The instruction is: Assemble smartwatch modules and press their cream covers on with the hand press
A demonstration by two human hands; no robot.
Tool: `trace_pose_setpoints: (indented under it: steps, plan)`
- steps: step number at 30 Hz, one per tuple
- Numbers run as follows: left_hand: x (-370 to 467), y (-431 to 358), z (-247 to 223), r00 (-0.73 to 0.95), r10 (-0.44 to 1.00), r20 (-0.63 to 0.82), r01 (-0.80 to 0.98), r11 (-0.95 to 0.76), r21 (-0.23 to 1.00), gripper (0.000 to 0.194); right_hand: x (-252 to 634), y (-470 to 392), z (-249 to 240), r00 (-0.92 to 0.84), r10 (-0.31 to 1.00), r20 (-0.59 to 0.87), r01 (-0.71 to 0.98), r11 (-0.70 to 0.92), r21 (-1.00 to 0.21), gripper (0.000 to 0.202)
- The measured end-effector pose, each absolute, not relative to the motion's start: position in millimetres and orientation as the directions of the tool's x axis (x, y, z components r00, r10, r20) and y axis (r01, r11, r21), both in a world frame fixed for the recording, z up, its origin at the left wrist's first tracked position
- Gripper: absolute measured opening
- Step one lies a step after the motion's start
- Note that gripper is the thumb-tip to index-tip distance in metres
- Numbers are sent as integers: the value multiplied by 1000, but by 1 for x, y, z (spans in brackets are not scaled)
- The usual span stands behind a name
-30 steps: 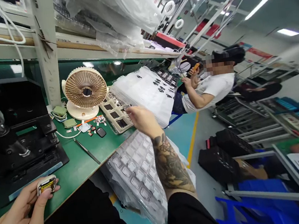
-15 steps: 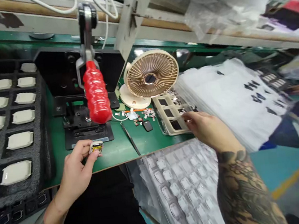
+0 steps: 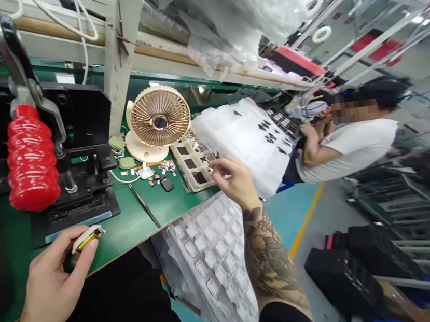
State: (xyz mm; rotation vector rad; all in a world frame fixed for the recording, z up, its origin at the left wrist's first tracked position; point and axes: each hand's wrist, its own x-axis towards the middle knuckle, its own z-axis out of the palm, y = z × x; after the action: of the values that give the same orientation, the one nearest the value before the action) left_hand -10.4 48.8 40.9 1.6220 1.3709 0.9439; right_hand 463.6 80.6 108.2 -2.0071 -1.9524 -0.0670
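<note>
Between the thumb and fingers of my left hand (image 3: 59,279) is a small white-cased device (image 3: 87,238) with a yellow part inside, held in front of the black press (image 3: 78,198). My right hand (image 3: 235,178) is at the right edge of the beige compartment tray (image 3: 198,186), thumb and forefinger close together; whatever is between them is too small to make out. Dark pieces lie in the tray's compartments. Tweezers (image 3: 145,206) and a small black square piece (image 3: 166,184) rest on the green bench (image 3: 126,234).
The press's red handle (image 3: 30,160) rises at left. A fan (image 3: 160,120) stands behind the small parts. White sheets (image 3: 235,137) with black pieces lie at right, near a seated person (image 3: 347,150). A clear tray of white pieces (image 3: 215,260) sits below the bench edge.
The view has swung to the right, bringing the seated person into sight and the left foam tray mostly out. My left hand still holds the device, now tilted; my right hand remains by the compartment tray.
</note>
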Motion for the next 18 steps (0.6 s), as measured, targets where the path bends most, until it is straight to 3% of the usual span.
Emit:
trace_pose_setpoints:
  steps: [3,6,11,18]
  plan:
    - [-7,51,46,189,974,126,372,-190,909,18,415,75,100,61,917,394,828,174,-533,16]
    - [-2,54,54,237,961,140,328,-215,920,14,346,73,90,-83,900,427,592,390,-705,14]
    - [0,58,59,269,957,106,290,-185,939,15,247,78,84,-270,844,463,279,529,-802,27]
    - [-1,57,60,274,957,99,276,-176,945,13,216,83,72,-272,862,427,217,487,-846,35]
